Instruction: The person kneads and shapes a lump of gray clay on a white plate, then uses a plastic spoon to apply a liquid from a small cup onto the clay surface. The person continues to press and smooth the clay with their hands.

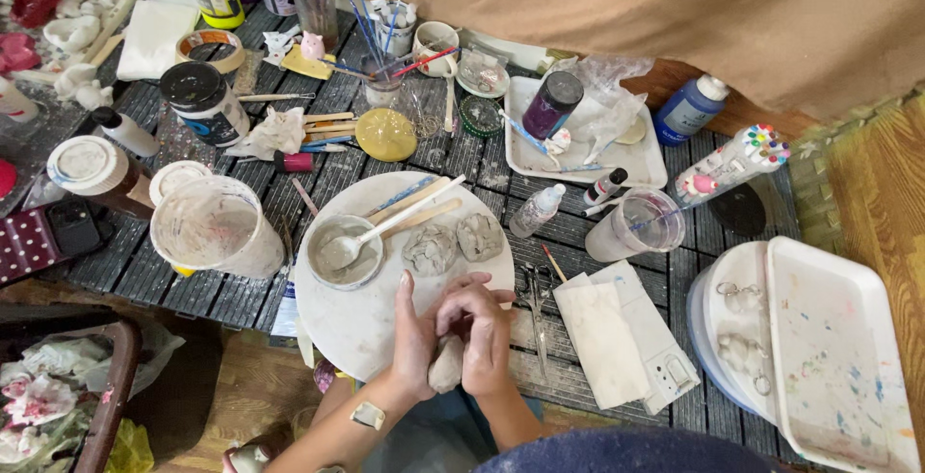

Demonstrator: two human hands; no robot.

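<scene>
Pressing together, the left hand (416,338) and right hand (479,328) close around a grey clay lump (446,364), which pokes out below the palms, over the near edge of the round white board (347,324).

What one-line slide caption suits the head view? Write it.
Both hands, left and right, press a grey clay lump above a round white board.

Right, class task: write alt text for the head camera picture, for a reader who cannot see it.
Two hands, left hand and right hand, press a grey lump of clay between them over a round white board. The board holds two more clay pieces and a bowl with a spoon, on a cluttered craft table.
</scene>
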